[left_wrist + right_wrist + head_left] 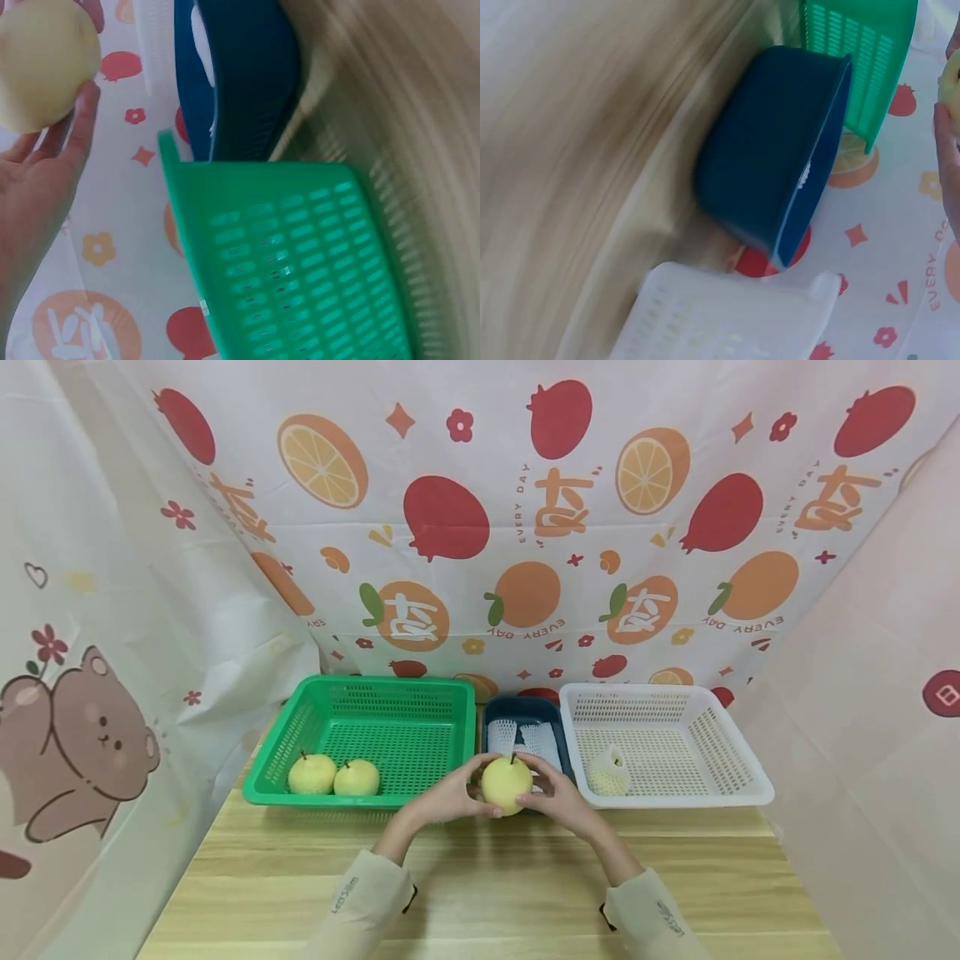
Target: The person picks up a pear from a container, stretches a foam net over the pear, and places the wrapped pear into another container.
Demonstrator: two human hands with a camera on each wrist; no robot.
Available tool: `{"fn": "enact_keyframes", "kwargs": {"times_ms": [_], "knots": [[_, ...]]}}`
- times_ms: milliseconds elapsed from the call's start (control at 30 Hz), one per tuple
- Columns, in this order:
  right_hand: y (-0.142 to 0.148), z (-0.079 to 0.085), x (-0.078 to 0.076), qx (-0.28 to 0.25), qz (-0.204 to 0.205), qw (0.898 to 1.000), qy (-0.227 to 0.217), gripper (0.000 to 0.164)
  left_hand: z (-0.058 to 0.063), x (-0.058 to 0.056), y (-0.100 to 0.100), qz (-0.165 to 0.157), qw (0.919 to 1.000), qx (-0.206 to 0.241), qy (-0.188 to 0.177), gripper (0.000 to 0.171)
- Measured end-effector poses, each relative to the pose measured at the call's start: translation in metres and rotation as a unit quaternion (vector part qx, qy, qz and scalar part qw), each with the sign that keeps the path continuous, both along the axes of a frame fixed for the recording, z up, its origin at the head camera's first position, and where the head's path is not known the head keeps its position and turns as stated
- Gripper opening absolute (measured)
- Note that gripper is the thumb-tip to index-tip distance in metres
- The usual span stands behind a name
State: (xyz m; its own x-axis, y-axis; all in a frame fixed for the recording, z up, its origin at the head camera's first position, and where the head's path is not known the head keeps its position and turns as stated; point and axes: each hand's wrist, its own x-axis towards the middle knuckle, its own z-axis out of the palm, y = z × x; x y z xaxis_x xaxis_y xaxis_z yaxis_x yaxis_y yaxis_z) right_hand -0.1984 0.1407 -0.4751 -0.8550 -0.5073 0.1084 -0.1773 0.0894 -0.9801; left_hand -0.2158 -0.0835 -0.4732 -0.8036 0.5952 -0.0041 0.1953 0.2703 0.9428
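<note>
I see the yellow pear (506, 788) raised by the navy basket's (566, 753) near edge, stem upward, too round to tell its long axis; left hand (453, 793) and right hand (561, 797) grip opposite sides, fingers spread pear-wide.

The fruit-patterned cloth (480, 660) at the back says "EVERY DAY" several times over, beside chunky characters (553, 485) I can't make out from here. The left sleeve (367, 893) and right sleeve (648, 910) each carry small lettering that seems to begin "Le"; a red disc (943, 710) on the side sheet (862, 760) bears something like a "B".
</note>
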Motion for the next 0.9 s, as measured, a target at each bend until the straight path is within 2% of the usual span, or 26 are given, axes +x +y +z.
{"fn": "enact_keyframes", "kwargs": {"times_ms": [267,433,533,633,900], "knots": [[0.014,-0.008,0.007,-0.010,0.027,0.998,-0.051,0.061,-0.013,0.005,0.008,-0.016,0.9997,0.019,-0.001,0.075],[0.017,-0.030,0.007,-0.012,0.049,0.998,-0.027,0.066,-0.025,0.011,0.013,-0.007,0.9997,0.022,-0.007,0.077],[0.017,-0.043,0.006,0.008,0.050,0.999,0.002,0.074,-0.034,0.014,0.016,0.000,0.9999,0.013,-0.004,0.078],[0.018,-0.048,0.008,0.043,0.045,0.998,0.025,0.077,-0.041,0.017,0.019,0.000,1.0000,0.009,0.004,0.078],[0.023,-0.063,0.011,0.130,0.036,0.991,0.023,0.074,-0.066,0.024,0.028,-0.001,0.9996,-0.002,0.027,0.074]]}}
